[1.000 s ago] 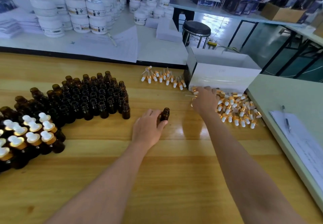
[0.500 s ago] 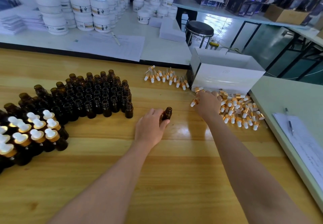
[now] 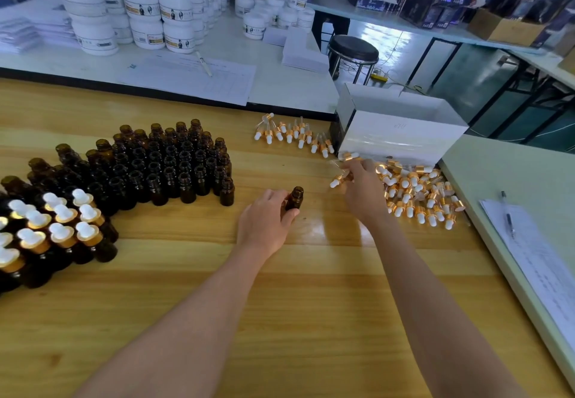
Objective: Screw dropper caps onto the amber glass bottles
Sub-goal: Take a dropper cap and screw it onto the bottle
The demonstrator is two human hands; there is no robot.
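My left hand [image 3: 264,223] grips an open amber bottle [image 3: 295,198] that stands upright on the wooden table [image 3: 311,304]. My right hand [image 3: 362,189] pinches a dropper cap [image 3: 337,181] with a gold collar and white bulb, lifted just left of the loose pile of dropper caps [image 3: 417,194]. A second row of dropper caps [image 3: 294,135] lies farther back. Several uncapped amber bottles [image 3: 168,164] stand grouped at the left. Several capped bottles [image 3: 53,229] stand at the far left edge.
A white cardboard box [image 3: 398,131] stands behind the cap pile. To the right, a pale green table [image 3: 504,180] holds a paper sheet with a pen [image 3: 508,217]. Behind, a white table carries white jars [image 3: 146,18] and papers. A black stool [image 3: 353,51] stands on the floor.
My right hand has drawn back from the pile toward the bottle, now with a dropper cap pinched in its fingers. My left hand has stayed on the bottle.
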